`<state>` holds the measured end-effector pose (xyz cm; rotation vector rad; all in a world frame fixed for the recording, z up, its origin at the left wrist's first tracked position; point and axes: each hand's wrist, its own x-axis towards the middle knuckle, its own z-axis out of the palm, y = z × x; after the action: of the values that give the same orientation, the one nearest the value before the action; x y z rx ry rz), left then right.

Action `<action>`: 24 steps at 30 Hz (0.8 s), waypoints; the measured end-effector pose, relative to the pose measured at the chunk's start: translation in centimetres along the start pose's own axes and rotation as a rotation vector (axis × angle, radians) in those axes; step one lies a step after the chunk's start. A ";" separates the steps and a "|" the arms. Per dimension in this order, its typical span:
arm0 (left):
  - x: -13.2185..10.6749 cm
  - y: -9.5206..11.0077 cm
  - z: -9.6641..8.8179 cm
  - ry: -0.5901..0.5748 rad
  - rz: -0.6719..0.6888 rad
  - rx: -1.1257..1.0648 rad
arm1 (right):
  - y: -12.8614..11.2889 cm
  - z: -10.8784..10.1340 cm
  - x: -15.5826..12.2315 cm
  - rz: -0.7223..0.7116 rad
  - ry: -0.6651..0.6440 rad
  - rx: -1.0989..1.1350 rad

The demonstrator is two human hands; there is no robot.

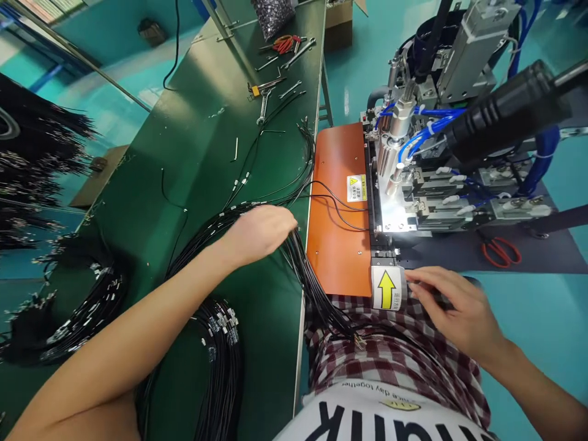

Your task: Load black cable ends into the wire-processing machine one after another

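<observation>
My left hand [260,233] reaches over the green bench and closes its fingers on a bundle of thin black cables [301,263] that drapes off the bench edge onto my lap. My right hand [452,309] rests with spread fingers by the front of the machine, fingertips touching the white label with a yellow arrow [387,288]. An orange plate [337,208] lies between the two hands, with two black wires [340,208] running across it into the machine [413,184].
More coiled black cables [220,343] lie at the bench's near left, and another pile [78,312] further left. Wrenches and red pliers [285,44] sit at the far end. Red scissors [500,251] lie on the dark mat right of the machine.
</observation>
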<state>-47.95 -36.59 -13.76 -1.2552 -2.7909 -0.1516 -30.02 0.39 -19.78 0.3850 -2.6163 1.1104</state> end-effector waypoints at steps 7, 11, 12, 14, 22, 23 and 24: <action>2.2 7.5 -1.5 -0.109 0.211 0.054 | -1.8 0.3 1.2 0.140 -0.199 0.134; 3.2 8.7 -0.9 -0.027 0.193 -0.194 | -3.9 0.8 1.7 0.201 -0.401 0.369; 3.4 8.1 -0.9 0.053 0.086 -0.245 | -4.4 1.1 1.8 0.209 -0.445 0.411; 3.7 6.3 -0.9 0.153 -0.101 -0.276 | -5.2 1.8 1.8 0.237 -0.484 0.493; 1.3 3.6 3.6 -0.004 0.109 -0.027 | -4.0 3.5 1.7 0.518 -0.117 1.069; 1.2 4.2 4.2 -0.017 0.111 0.004 | -3.5 3.6 1.6 0.542 -0.059 1.072; 1.2 5.2 4.7 -0.030 0.106 0.035 | -3.0 3.7 1.6 0.560 -0.021 1.049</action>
<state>-45.01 -31.75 -17.99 -1.4046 -2.7311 -0.0777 -31.02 -4.52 -19.72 -0.1872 -1.9495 2.6157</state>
